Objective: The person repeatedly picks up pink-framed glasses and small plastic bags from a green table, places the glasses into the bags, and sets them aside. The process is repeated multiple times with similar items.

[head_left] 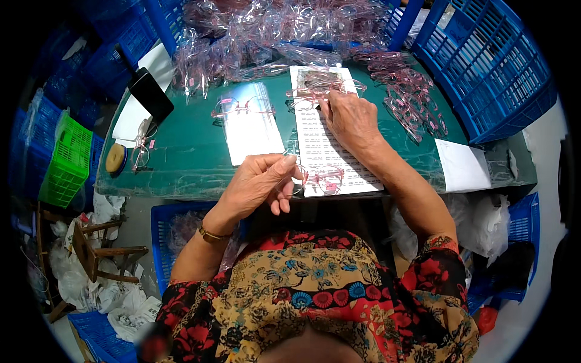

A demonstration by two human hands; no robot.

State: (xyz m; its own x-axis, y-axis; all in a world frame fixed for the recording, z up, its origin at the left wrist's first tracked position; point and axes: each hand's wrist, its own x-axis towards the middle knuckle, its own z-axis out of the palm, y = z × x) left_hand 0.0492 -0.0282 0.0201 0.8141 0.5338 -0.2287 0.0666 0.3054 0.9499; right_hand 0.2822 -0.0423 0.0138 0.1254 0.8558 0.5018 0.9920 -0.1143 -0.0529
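Observation:
My left hand (254, 183) is closed in a pinch on a pair of pink-framed eyeglasses (325, 178), held low at the table's near edge. My right hand (354, 121) is bent over the upper part of a white sheet with rows of small print (327, 140). Its thumb and fingertips are pressed together; whatever is between them is hidden. Just beside those fingertips, another pair of pink eyeglasses (302, 95) lies across the sheet. Left of it, a third pair (245, 107) rests on a pale, glossy sheet (257, 138).
Bagged eyeglasses (272, 30) are heaped at the back, with loose pink frames (414, 106) at right. A blue crate (490, 60) stands far right. A black device (150, 94), more eyeglasses (141, 145) and a tape roll (115, 158) are at left. A wooden stool (100, 251) stands below.

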